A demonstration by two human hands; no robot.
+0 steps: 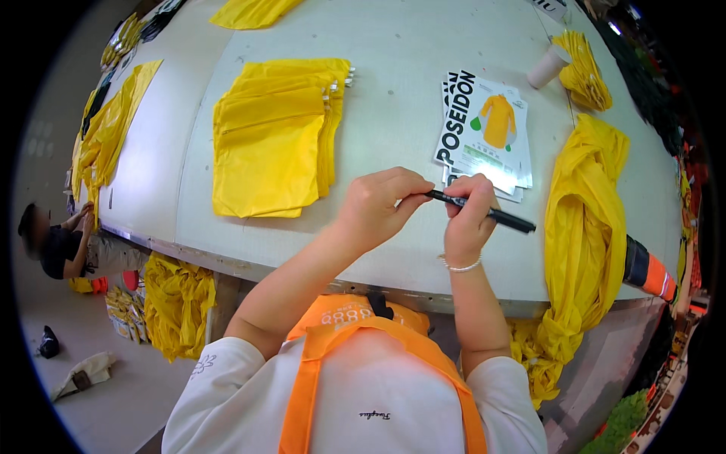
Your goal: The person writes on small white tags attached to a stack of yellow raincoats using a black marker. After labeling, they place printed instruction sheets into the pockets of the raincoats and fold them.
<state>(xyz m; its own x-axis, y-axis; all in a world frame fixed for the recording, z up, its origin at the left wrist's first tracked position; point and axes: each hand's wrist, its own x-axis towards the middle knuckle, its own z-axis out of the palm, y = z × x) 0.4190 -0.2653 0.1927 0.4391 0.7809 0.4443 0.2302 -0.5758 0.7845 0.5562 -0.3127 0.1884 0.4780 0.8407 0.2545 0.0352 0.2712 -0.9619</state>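
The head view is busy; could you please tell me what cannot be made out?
In the head view:
Lower leaflets: mostly covered by the top leaflet.
The marker, left end: partly hidden by the left hand.
Farthest yellow cloth: cut by the upper edge.
Co-worker's hands: too small for details.

Slim black marker held aslant, its narrow end in the left hand, barrel in the right hand

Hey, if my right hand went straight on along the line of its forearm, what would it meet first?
Probably the flat stack of white rectangular printed sheets, lying just beyond the right hand. The hand's height above them is unclear, so it might pass over instead.
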